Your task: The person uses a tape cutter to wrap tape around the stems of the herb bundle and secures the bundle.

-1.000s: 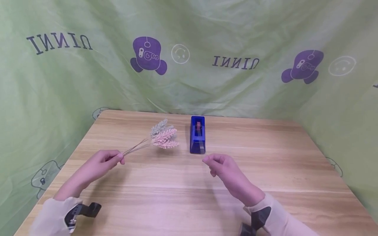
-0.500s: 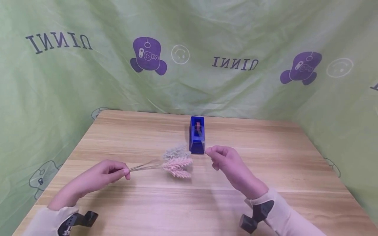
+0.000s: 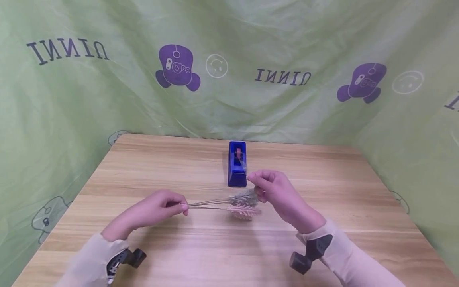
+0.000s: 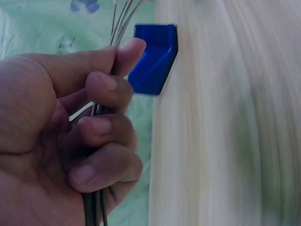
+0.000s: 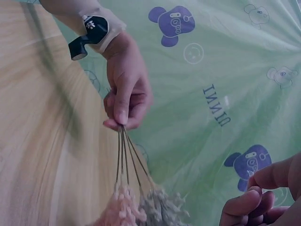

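Note:
In the head view, my left hand [image 3: 157, 209] pinches a bunch of artificial flowers by its thin stems [image 3: 211, 202]. Pink flower heads [image 3: 244, 212] and grey ones [image 3: 242, 198] point right, held low over the table. The left wrist view shows my fingers curled round the dark stem ends [image 4: 96, 207]. My right hand [image 3: 279, 193] pinches the end of a clear tape strip [image 3: 243, 163] that runs from a blue tape dispenser [image 3: 237, 178]. The grey heads partly overlap my right fingers in the head view. In the right wrist view, both flower colours [image 5: 123, 207] hang below my left hand.
The wooden table [image 3: 201, 251] carries the dispenser near its back edge. A green printed curtain [image 3: 251, 107] encloses the back and both sides. A black wrist camera [image 3: 303, 261] sits on my right sleeve, another [image 3: 134, 258] on my left.
My left hand has brought the flowers rightward and nearer to me, until the heads lie beside my right hand. The right hand has risen slightly in view, still pinching the tape.

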`<state>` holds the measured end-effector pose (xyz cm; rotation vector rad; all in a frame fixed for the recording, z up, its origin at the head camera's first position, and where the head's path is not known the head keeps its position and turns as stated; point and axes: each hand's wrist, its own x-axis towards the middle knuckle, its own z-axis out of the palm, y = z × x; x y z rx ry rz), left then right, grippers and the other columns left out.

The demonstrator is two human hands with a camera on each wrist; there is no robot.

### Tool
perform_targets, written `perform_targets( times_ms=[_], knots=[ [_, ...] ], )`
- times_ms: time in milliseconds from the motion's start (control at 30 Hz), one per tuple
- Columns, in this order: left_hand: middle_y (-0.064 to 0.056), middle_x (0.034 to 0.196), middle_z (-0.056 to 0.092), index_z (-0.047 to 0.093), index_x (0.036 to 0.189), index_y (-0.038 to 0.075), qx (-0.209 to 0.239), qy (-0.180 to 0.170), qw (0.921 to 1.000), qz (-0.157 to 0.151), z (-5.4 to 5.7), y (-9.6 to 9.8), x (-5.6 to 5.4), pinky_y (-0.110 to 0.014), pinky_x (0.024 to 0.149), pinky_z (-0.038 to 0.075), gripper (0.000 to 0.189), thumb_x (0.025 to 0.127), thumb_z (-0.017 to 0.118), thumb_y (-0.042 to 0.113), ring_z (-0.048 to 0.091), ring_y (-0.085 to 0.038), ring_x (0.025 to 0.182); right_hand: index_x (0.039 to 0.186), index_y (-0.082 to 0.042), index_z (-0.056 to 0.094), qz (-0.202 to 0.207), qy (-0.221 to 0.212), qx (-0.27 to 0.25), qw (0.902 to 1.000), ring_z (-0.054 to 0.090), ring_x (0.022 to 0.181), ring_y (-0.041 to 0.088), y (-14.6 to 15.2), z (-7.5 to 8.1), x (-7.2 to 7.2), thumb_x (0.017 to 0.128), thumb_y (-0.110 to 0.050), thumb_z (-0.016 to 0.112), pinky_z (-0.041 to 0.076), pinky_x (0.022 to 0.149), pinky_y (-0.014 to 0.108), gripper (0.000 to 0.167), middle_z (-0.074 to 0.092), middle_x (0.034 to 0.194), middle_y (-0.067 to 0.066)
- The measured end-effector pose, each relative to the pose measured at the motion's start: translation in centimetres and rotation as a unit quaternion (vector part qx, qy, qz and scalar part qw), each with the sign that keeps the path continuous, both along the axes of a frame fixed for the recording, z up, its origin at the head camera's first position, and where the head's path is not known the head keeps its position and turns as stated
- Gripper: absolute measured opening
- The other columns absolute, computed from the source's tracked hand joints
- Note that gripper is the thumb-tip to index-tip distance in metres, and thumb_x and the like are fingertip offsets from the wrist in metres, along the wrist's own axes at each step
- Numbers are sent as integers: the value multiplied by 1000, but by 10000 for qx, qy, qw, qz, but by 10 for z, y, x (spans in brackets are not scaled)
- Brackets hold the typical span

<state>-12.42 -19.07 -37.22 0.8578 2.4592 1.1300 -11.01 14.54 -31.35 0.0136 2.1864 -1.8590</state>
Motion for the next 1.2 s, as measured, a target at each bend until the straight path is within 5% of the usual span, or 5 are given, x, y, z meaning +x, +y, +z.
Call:
perform_targets(
  times_ms=[200, 500, 733, 1000, 1200],
  knots=[
    [10, 69, 48, 74, 93, 13, -38, 459, 9989, 81, -5, 30, -7, -22, 59, 37, 21, 106, 61, 22, 38, -1, 61, 104, 1, 63, 124, -64, 13, 9999, 40, 63, 12, 1, 1, 1, 106, -18, 60, 38, 62, 23, 19, 42, 71, -3],
    [2, 74, 61, 77, 99, 11, 4, 783, 9961, 410, -7, 65, -12, -22, 60, 41, 20, 106, 62, 21, 42, -4, 62, 102, -3, 63, 143, -164, -30, 9998, 41, 60, 11, 1, 0, 0, 106, -18, 60, 36, 58, 22, 16, 44, 68, -3],
    [8, 71, 54, 77, 98, 11, 68, 944, 9949, 360, -8, 90, -15, -22, 61, 40, 19, 105, 62, 21, 44, -4, 63, 98, -5, 64, 213, -282, -35, 9994, 41, 61, 11, 2, -3, 4, 105, -18, 63, 37, 59, 23, 15, 45, 68, -3],
    [-3, 80, 68, 77, 98, 13, 180, 1097, 9929, 418, -2, 113, -17, -22, 64, 43, 18, 105, 63, 21, 50, -6, 67, 96, -4, 62, 286, -230, -24, 9993, 41, 60, 10, 0, -10, 7, 105, -18, 61, 37, 59, 22, 17, 45, 68, -3],
    [1, 78, 66, 77, 98, 14, 170, 1132, 9923, 462, 2, 125, -19, -21, 62, 43, 17, 105, 63, 20, 50, -7, 66, 97, -3, 61, 389, -185, 7, 9991, 42, 59, 9, 4, -12, 11, 106, -21, 61, 40, 61, 22, 20, 45, 68, -2]
  ],
)
